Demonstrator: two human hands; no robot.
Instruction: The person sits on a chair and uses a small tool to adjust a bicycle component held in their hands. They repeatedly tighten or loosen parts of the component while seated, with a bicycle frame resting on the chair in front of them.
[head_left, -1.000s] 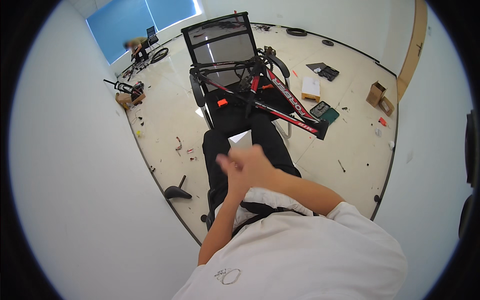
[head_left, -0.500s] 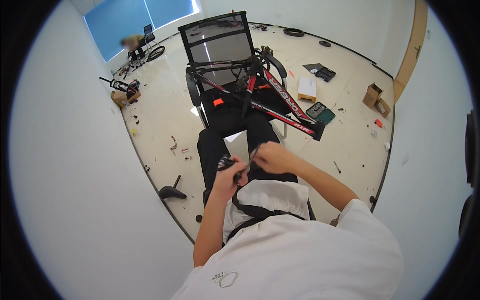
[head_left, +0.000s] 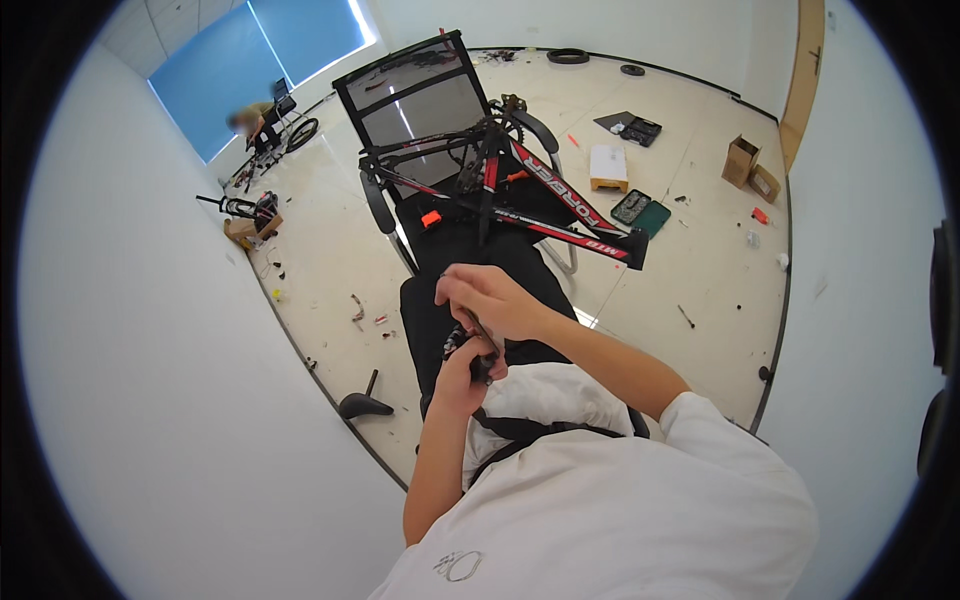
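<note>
Above my lap, my left hand (head_left: pixel 461 384) is closed around a small black bicycle part (head_left: pixel 482 369); its exact kind is hidden by the fingers. My right hand (head_left: pixel 497 302) is just beyond it, fingers curled on a thin dark rod that looks like a hex key (head_left: pixel 485 333). The rod's lower end meets the black part. In front of my knees, a black and red bicycle frame (head_left: pixel 567 192) lies across a black mesh office chair (head_left: pixel 421 105). A small orange-red item (head_left: pixel 431 219) sits on the seat.
A bicycle saddle (head_left: pixel 365 405) lies on the floor by the left wall. An open green tool case (head_left: pixel 655 217), a white box (head_left: pixel 608 166) and cardboard boxes (head_left: pixel 741 160) stand to the right. Another person (head_left: pixel 258 120) is beside a wheel (head_left: pixel 301 135) at the far left.
My right hand has swung left and up over the black part, turning the rod with it. The left hand keeps its hold. My view has shifted slightly.
</note>
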